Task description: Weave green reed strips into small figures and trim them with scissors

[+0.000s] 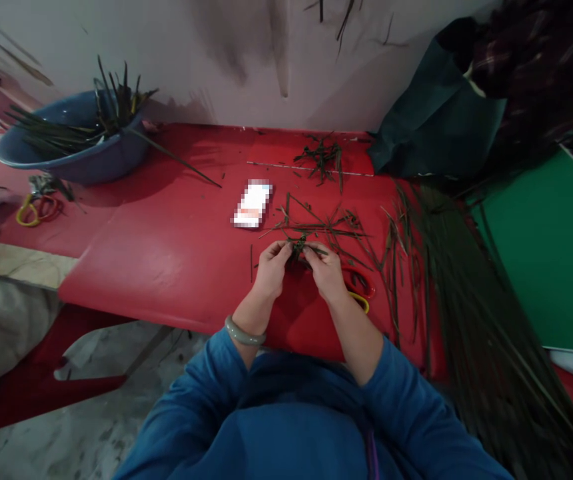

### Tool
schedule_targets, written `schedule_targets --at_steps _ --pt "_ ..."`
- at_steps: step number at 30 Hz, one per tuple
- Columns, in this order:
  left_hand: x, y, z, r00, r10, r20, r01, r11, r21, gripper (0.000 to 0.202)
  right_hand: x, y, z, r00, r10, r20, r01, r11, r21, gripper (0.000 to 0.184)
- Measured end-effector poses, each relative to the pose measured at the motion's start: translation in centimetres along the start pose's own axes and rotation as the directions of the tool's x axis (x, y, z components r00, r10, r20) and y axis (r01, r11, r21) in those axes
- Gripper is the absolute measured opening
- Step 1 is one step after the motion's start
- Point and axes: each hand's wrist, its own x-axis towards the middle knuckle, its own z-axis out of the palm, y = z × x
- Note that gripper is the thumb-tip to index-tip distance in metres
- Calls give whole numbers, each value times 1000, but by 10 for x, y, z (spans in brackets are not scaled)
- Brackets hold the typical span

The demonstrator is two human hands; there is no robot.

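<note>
1 leaf bundle [298, 247], tip [323, 251] twd R.

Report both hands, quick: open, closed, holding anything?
Left hand: closed, pinching one side of a small dark-green leaf bundle.
Right hand: closed, pinching the other side of the same bundle.

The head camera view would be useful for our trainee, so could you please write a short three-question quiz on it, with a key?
1. What do the left hand and right hand hold between them: (a) the bangle, (b) a clump of green strips, or (c) the green board?
2. True or false: Long strips lie in the blue basin.
3. Which two colours show on the scissors by the right hand?

Key: 1. b; 2. true; 3. red and yellow.
</note>
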Motion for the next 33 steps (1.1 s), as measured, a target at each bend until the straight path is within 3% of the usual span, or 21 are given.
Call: schedule_targets --at_steps 8,13,18,23,25,29,33 --pt "-1 -6 -2 993 99 -63 -98 995 17 12 -1 -1 -1 987 -151 -48 134 955 -265 15" --pt "-2 -5 -3 994 75 -74 -71 996 47 14 -1 -2 -2 993 -103 -62 87 971 -223 17" --pt "-4 -7 -7 991 79 105 -107 947 304 20 2 -1 -8 988 -15 -151 -4 992 -127 24" --pt "-9 -11 -7 963 218 160 -270 750 604 13 0 -4 -9 973 -86 -214 43 980 -196 26" --pt "-11 -10 -6 966 202 165 -260 795 549 12 -3 -6 -7 982 -79 -171 51 985 -163 25" --pt "-9 -8 -4 990 64 125 -88 976 197 14 -8 -11 -2 996 -73 -57 63 983 -171 24" --pt "-6 -8 -5 994 2 108 -5 999 33 15 -8 -12 -2 997 -71 24 75 963 -260 26"
